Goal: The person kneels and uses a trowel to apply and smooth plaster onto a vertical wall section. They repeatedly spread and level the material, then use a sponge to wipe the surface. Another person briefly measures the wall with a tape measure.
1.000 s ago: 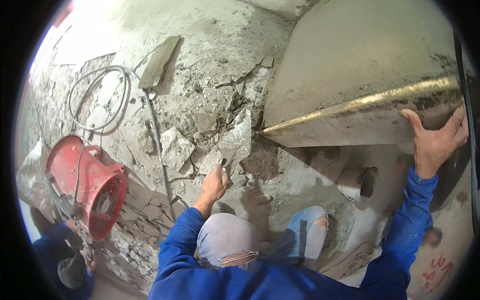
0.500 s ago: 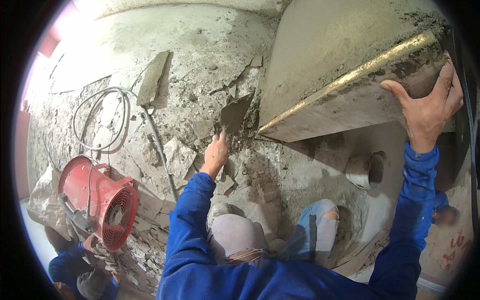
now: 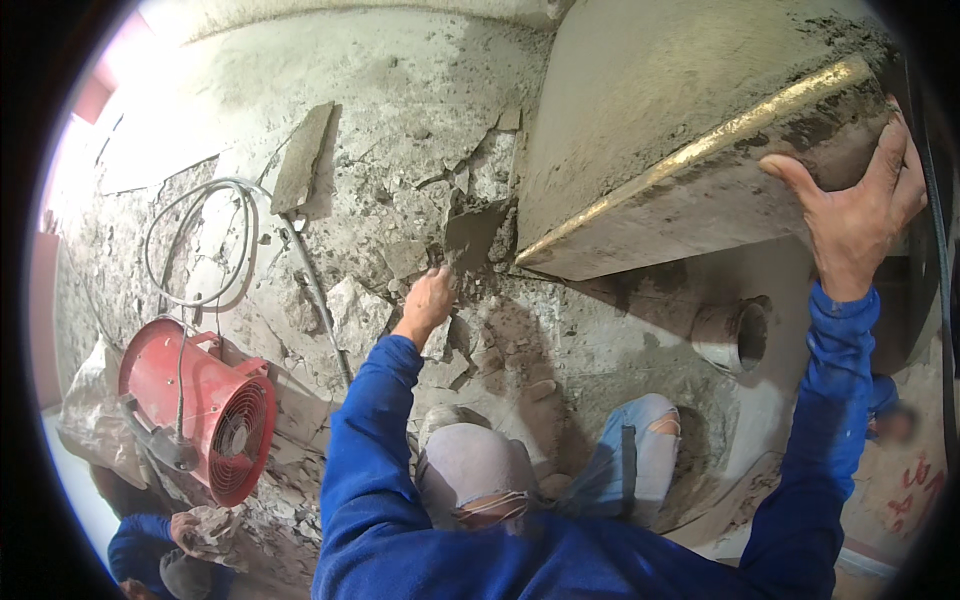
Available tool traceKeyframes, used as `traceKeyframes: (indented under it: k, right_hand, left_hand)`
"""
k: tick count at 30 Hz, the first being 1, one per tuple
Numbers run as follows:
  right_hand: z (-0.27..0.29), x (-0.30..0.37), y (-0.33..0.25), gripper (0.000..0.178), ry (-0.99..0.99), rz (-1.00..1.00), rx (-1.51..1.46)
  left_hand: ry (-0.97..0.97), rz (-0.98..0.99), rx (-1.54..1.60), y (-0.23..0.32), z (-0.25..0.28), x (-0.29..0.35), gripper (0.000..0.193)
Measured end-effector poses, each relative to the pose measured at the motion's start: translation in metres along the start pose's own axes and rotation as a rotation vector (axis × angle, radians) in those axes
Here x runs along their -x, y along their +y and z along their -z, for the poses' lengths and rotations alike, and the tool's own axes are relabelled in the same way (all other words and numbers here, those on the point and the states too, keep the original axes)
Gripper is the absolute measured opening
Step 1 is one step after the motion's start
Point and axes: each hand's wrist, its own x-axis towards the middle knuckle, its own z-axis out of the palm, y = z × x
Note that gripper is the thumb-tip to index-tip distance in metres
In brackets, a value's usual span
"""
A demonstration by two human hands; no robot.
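My left hand is closed around the handle of a trowel, hidden by the fingers. The trowel's dark blade lies low among rubble, close to the near end of a long board. That board has a gold-coloured upper edge and a pale side smeared with mortar. My right hand grips the board's far right end, thumb on the side facing me and fingers around the end. Behind the board lies a smooth grey plastered surface, with loose mortar along the gold edge.
A red fan stands at left beside a coiled grey cable. Broken slabs and rubble cover the floor. A short pipe sticks up below the board. A co-worker's hand holds a rubble piece at lower left.
The trowel blade has dropped lower and tilted flatter, while my left hand shifted slightly. My right hand stays on the board. At lower left, the co-worker's hands and arms have moved.
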Motion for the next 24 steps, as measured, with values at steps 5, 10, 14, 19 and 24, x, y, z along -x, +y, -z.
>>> traceKeyframes:
  k: [5, 10, 14, 19, 24]
  right_hand:
    - [0.001, 0.000, -0.001, 0.113, -0.012, -0.014, 0.032]
    - [-0.001, 0.003, -0.001, 0.099, -0.025, -0.057, 0.016]
    - [0.000, 0.007, 0.000, 0.107, -0.087, -0.079, 0.044]
    - [-0.002, 0.008, 0.001, 0.105, -0.056, -0.098, 0.033]
    - [-0.002, 0.007, 0.000, 0.101, -0.045, -0.083, 0.030]
  left_hand:
    - [0.055, -0.056, 0.161, 0.005, -0.025, 0.028, 0.026]
    - [0.023, 0.063, 0.182, 0.026, -0.057, 0.041, 0.038]
    - [0.009, 0.082, 0.231, 0.032, -0.071, 0.045, 0.040]
    - [0.015, 0.091, 0.270, 0.025, -0.066, 0.041, 0.045]
    - [-0.042, 0.152, 0.423, 0.022, -0.032, 0.052, 0.042]
